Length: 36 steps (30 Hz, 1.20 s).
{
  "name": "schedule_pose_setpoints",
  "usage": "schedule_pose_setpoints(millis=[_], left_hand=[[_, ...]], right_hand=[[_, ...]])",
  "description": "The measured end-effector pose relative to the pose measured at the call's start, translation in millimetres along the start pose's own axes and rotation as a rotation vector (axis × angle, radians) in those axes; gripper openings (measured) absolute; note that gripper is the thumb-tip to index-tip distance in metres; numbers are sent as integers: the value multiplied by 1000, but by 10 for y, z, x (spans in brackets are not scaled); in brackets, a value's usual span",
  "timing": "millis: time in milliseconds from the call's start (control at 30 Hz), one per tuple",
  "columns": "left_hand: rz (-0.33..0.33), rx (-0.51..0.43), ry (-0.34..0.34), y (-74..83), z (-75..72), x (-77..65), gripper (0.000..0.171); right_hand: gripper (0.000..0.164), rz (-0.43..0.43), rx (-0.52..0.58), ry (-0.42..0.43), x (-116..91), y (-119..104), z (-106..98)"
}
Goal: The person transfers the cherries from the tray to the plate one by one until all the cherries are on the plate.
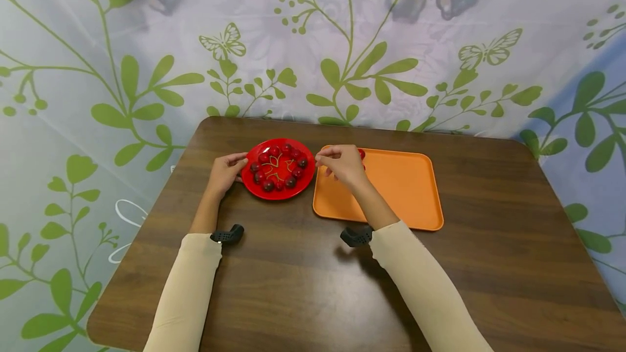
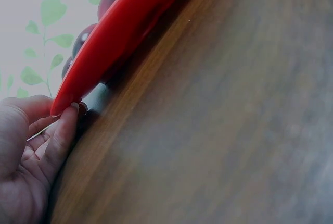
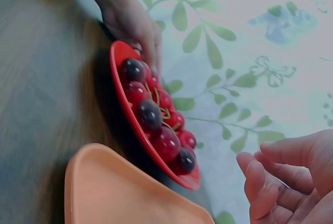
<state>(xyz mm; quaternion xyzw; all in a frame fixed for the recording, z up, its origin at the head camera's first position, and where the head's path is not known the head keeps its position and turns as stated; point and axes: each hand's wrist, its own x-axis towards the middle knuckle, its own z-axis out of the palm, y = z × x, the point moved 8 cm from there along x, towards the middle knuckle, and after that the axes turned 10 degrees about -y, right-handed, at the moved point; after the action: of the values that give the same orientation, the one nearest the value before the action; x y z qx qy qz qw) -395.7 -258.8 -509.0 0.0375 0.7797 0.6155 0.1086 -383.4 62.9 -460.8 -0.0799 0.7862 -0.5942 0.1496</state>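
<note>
A red plate (image 1: 281, 195) bears a ring of red and dark cherries (image 1: 290, 182), their thin stems pointing inward. At the plate's left edge, my left hand (image 1: 224, 174) pinches the rim between thumb and fingers. In the left wrist view that hand (image 2: 36, 151) has its thumb under the plate (image 2: 112, 41). My right hand (image 1: 344, 163) hovers just right of the plate, over the left part of an orange tray (image 1: 401, 189). Its fingers are loosely bent, with nothing between them in the right wrist view. Beyond this hand, a few red cherries (image 1: 362, 154) on the tray are partly hidden.
Under everything is a brown wooden table (image 1: 283, 276), whose far edge meets a light cloth backdrop (image 1: 274, 31) with printed green leaves and butterflies. The orange tray has a raised rim and sits close beside the plate. A black wrist device (image 1: 357, 236) is on each arm.
</note>
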Motion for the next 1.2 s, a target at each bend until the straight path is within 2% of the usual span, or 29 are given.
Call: schedule_pose_setpoints(millis=[233, 433, 633, 767, 867, 967, 1200], left_hand=[[4, -14, -1, -10, -3, 10, 35], [1, -19, -3, -20, 0, 24, 36], [16, -37, 16, -249, -59, 157, 37], [25, -44, 29, -321, -83, 182, 38], [23, -55, 27, -312, -74, 180, 38], [23, -56, 15, -238, -50, 150, 37], [17, -16, 6, -18, -5, 28, 35]], right_hand=[[20, -14, -31, 43, -109, 51, -259], [22, -52, -76, 47, -167, 92, -477], [22, -96, -169, 132, -192, 151, -679], [18, -86, -312, 189, -220, 145, -783], [17, -45, -438, 217, -237, 170, -845], [19, -8, -521, 229, -239, 228, -890], [25, 95, -604, 220, -231, 411, -940]])
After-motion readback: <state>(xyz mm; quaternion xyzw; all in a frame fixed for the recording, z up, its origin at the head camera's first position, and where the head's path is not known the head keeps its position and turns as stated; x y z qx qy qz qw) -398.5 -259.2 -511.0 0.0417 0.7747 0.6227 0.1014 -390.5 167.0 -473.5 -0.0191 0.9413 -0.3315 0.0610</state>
